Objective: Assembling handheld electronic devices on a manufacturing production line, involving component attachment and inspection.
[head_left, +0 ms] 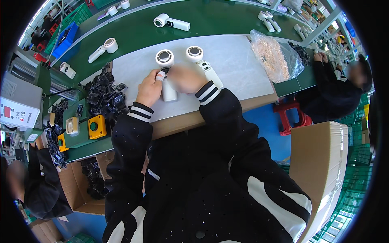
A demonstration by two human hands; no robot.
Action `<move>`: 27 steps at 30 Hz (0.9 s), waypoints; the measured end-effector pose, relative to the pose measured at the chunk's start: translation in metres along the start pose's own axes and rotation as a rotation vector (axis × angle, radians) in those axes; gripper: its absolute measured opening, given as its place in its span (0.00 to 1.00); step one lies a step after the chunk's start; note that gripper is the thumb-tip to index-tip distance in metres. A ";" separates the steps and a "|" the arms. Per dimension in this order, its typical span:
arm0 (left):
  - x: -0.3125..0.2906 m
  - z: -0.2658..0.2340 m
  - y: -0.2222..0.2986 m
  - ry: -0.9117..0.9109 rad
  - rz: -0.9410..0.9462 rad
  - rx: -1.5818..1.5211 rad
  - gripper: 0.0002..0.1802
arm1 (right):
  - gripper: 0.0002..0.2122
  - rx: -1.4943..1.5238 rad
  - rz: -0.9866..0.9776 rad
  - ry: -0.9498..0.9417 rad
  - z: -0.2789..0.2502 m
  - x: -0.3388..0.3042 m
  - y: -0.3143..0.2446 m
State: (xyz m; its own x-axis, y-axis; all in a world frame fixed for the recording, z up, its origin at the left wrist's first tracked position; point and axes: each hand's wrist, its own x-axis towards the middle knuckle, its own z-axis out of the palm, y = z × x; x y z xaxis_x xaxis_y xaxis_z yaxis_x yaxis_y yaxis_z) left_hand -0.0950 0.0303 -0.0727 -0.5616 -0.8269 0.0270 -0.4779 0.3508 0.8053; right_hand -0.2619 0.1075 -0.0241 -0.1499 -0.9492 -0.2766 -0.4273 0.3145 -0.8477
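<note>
- The person is wearing a black jacket (210, 182), with a round dark button (200, 234) showing low on its front.
- Well above the button, white stripes are ringing the black left cuff (140, 111) and right cuff (208, 92).
- Curved white panels (276, 204) are flanking the button.
- Above and left of it, a pale strip (154, 174) is slanting.
- Tiny pale specks (203, 222) are dotting the cloth around it.

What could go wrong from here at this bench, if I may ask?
The right-hand fan lies close beside the right hand, so a sideways move might knock it. The loose heap of black parts spreads onto the left edge of the grey mat near the left sleeve; a brush of the arm could scatter some. That sleeve is also near the yellow button box, which might be bumped by accident.
</note>
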 end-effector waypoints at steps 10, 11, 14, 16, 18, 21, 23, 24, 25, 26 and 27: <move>-0.022 0.011 0.044 0.293 0.331 -0.274 0.21 | 0.17 0.276 -0.510 0.284 0.015 -0.011 0.011; -0.023 0.011 0.046 0.337 0.382 -0.226 0.22 | 0.17 0.284 -0.516 0.311 0.016 -0.015 0.007; -0.025 0.008 0.052 0.310 0.366 -0.326 0.23 | 0.16 0.331 -0.536 0.283 0.012 -0.023 0.002; -0.026 0.006 0.055 0.283 0.350 -0.427 0.23 | 0.15 0.377 -0.555 0.255 0.011 -0.024 0.000; -0.025 0.005 0.058 0.282 0.360 -0.430 0.24 | 0.14 0.422 -0.578 0.254 0.011 -0.021 0.001; -0.022 0.004 0.062 0.262 0.388 -0.445 0.24 | 0.12 0.558 -0.635 0.261 0.012 -0.016 0.003; -0.024 0.003 0.065 0.274 0.392 -0.455 0.24 | 0.11 0.594 -0.650 0.273 0.014 -0.016 0.000; -0.024 0.002 0.067 0.285 0.399 -0.463 0.24 | 0.11 0.630 -0.667 0.285 0.016 -0.017 -0.003; -0.025 0.001 0.069 0.297 0.407 -0.472 0.24 | 0.10 0.666 -0.685 0.299 0.018 -0.018 -0.006; -0.024 0.001 0.070 0.309 0.416 -0.481 0.24 | 0.09 0.700 -0.705 0.312 0.019 -0.018 -0.008; -0.022 0.001 0.071 0.314 0.421 -0.486 0.24 | 0.09 0.693 -0.709 0.310 0.020 -0.018 -0.008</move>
State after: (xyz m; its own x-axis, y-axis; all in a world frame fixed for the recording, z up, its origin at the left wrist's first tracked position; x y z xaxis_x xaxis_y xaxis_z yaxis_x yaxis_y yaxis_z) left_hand -0.1174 0.0739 -0.0167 -0.3761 -0.7775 0.5041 0.1326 0.4932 0.8597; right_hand -0.2383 0.1220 -0.0216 -0.3287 -0.8395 0.4326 0.0844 -0.4824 -0.8719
